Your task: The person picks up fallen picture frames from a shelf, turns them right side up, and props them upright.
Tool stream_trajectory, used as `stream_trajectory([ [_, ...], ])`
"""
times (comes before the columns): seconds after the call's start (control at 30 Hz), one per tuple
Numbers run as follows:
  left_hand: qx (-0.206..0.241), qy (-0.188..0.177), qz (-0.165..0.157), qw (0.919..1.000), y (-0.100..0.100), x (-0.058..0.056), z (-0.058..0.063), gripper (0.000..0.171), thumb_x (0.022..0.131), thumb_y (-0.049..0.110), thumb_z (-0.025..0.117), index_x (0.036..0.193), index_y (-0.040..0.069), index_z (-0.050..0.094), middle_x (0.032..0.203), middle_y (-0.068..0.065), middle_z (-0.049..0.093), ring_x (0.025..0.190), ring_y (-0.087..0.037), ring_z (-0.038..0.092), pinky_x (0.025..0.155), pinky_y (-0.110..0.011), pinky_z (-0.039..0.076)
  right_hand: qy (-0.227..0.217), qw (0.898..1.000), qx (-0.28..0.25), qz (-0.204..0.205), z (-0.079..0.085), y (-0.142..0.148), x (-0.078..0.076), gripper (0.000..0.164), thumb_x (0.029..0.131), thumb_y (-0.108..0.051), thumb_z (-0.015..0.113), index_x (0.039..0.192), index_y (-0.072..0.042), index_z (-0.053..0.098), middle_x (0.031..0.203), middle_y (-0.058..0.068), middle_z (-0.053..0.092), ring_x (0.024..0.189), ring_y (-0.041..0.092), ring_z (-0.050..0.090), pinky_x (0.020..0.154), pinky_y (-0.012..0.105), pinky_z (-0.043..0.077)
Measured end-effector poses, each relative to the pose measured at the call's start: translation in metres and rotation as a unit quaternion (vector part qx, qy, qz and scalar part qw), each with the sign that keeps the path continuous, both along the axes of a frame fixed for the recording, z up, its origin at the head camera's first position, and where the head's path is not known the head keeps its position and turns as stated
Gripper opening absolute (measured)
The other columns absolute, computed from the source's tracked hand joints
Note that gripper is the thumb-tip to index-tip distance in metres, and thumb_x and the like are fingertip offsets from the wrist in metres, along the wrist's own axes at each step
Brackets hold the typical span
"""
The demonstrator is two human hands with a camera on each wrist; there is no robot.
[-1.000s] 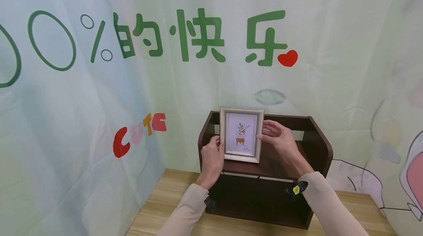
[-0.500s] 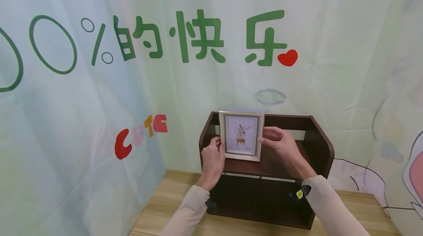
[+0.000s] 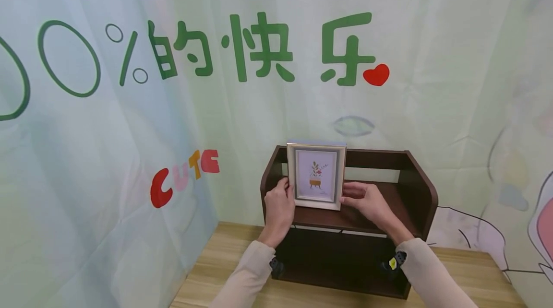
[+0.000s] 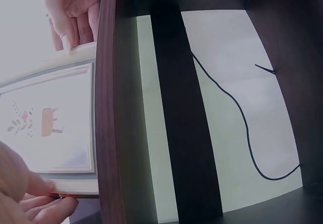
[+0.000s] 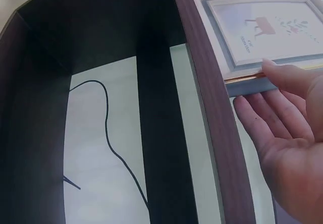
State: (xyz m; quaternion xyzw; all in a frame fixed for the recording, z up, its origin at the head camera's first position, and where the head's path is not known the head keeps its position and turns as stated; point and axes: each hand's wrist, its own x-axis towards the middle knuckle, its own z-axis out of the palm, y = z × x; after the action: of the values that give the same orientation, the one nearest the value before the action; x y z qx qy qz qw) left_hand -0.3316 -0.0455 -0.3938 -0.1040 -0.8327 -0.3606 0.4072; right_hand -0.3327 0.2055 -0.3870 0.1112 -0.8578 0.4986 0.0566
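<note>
A silver-white picture frame (image 3: 317, 173) with a potted-plant print stands upright on the upper board of a dark brown two-tier shelf (image 3: 421, 193). My left hand (image 3: 278, 208) holds its left edge near the lower half. On the opposite side my right hand (image 3: 372, 206) grips the lower right edge. In the right wrist view the right thumb (image 5: 285, 75) lies on the frame's front rim and the fingers sit behind the edge. The left wrist view shows both hands at opposite sides of the frame, close over the shelf's front edge (image 4: 107, 108).
The shelf stands on a wood-grain table (image 3: 231, 245) against a pale green printed curtain (image 3: 259, 111) with green characters. Its dark lower compartment (image 3: 332, 260) lies below the hands. A thin black line (image 4: 247, 128) shows behind the shelf's open back.
My right hand has slid down along the frame's right edge to near its lower corner. The left hand keeps its place, and the frame's top edge has shifted slightly.
</note>
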Motion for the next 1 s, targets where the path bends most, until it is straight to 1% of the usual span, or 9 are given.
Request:
stream_trajectory([
  [0.13,0.001,-0.005,-0.009,0.9999,0.0,0.0,-0.002,0.018,0.095,0.008,0.063,0.109,-0.002,0.069,0.097,-0.016,0.076,0.084,-0.026,0.075,0.066,-0.035,0.06,0.0,1.0,-0.008,-0.004,-0.005,-0.001,0.002,0.052,0.085,-0.035,0.076,0.13,-0.012,0.064,0.131,0.011,0.067,0.123,0.03,0.062,0.098,0.047,0.053],
  [0.27,0.003,-0.016,-0.017,0.9997,0.0,-0.001,-0.003,0.017,0.096,0.009,0.062,0.108,0.0,0.07,0.095,-0.016,0.076,0.08,-0.024,0.075,0.063,-0.033,0.059,0.006,1.0,-0.019,-0.001,-0.01,-0.002,0.004,0.052,0.085,-0.034,0.077,0.13,-0.012,0.063,0.129,0.011,0.067,0.121,0.03,0.063,0.096,0.045,0.054],
  [0.43,0.016,-0.02,-0.033,0.9991,0.002,-0.006,0.0,0.015,0.096,0.007,0.06,0.107,0.001,0.07,0.095,-0.016,0.076,0.082,-0.024,0.074,0.065,-0.034,0.059,0.027,0.999,-0.026,-0.006,-0.01,-0.004,0.005,0.049,0.083,-0.034,0.078,0.126,-0.014,0.066,0.123,0.011,0.07,0.116,0.028,0.066,0.093,0.043,0.055],
  [0.57,0.026,-0.025,-0.045,0.9983,0.003,-0.01,0.001,0.018,0.097,0.005,0.059,0.111,-0.001,0.069,0.099,-0.017,0.076,0.086,-0.026,0.074,0.068,-0.035,0.06,0.033,0.999,-0.018,-0.017,-0.01,-0.006,0.009,0.047,0.083,-0.036,0.078,0.124,-0.016,0.067,0.121,0.008,0.071,0.114,0.025,0.067,0.094,0.043,0.053],
  [0.73,0.029,-0.03,-0.064,0.9971,0.005,-0.021,0.001,0.019,0.097,0.004,0.058,0.111,-0.003,0.069,0.1,-0.019,0.075,0.086,-0.027,0.074,0.068,-0.035,0.06,0.051,0.998,-0.013,-0.022,-0.011,-0.009,0.016,0.044,0.084,-0.034,0.078,0.121,-0.013,0.067,0.118,0.009,0.072,0.109,0.025,0.069,0.093,0.044,0.054],
  [0.83,0.042,-0.042,-0.08,0.995,0.007,-0.029,0.002,0.021,0.096,0.004,0.059,0.114,-0.004,0.068,0.103,-0.019,0.075,0.09,-0.027,0.074,0.073,-0.035,0.061,0.062,0.998,-0.012,-0.019,-0.012,-0.012,0.019,0.042,0.084,-0.033,0.078,0.119,-0.012,0.067,0.116,0.011,0.073,0.108,0.026,0.07,0.091,0.044,0.055],
  [0.9,0.057,-0.058,-0.089,0.9927,0.007,-0.034,0.003,0.024,0.096,0.005,0.06,0.117,-0.004,0.068,0.105,-0.019,0.075,0.093,-0.026,0.074,0.076,-0.035,0.061,0.064,0.998,-0.018,-0.016,-0.012,-0.014,0.02,0.041,0.083,-0.032,0.079,0.117,-0.012,0.067,0.114,0.011,0.074,0.107,0.026,0.07,0.089,0.042,0.056],
  [1.0,0.076,-0.079,-0.1,0.989,0.009,-0.04,0.005,0.025,0.096,0.006,0.061,0.118,-0.002,0.069,0.107,-0.018,0.075,0.095,-0.025,0.074,0.078,-0.035,0.061,0.063,0.998,-0.029,-0.011,-0.012,-0.017,0.023,0.038,0.082,-0.03,0.08,0.114,-0.013,0.067,0.111,0.009,0.075,0.105,0.024,0.071,0.086,0.035,0.056],
])
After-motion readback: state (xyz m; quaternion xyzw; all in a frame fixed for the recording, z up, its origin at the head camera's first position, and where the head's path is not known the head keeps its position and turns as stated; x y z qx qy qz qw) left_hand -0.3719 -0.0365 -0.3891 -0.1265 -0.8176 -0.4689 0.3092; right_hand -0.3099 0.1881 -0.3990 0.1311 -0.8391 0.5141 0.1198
